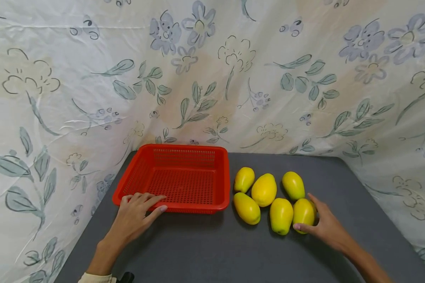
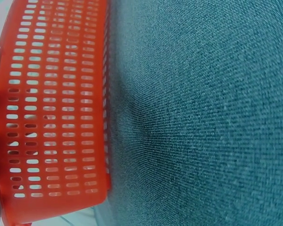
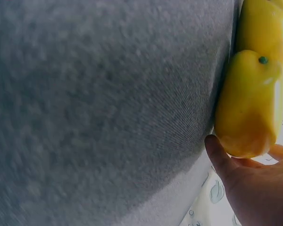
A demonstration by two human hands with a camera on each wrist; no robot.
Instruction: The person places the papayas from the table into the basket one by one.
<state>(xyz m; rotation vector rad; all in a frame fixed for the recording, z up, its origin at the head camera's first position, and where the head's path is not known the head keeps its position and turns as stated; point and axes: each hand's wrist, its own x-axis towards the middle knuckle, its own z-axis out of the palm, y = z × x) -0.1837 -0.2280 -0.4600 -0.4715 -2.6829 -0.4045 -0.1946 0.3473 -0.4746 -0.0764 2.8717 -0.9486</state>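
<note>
The fingers of my right hand [image 1: 324, 225] curled round a yellow fruit [image 1: 303, 215], which lay on the dark bench [image 1: 212, 251] at ten o'clock from my palm. A neighbouring fruit [image 1: 281, 217] sat just beside it at nine o'clock. My left hand [image 1: 132, 215] gripped the red basket [image 1: 198, 206] by its six o'clock rim.

Basket [image 1: 200, 206] left — fruits [image 1: 264, 190] right.

A dark grey, weave-textured surface [image 1: 216, 251] carries a red basket [image 1: 198, 206] at and beyond the left hand [image 1: 138, 214]. Six yellow fruits [image 1: 281, 216] lie clustered leftward of the right hand [image 1: 324, 226], whose fingers may hide another.
</note>
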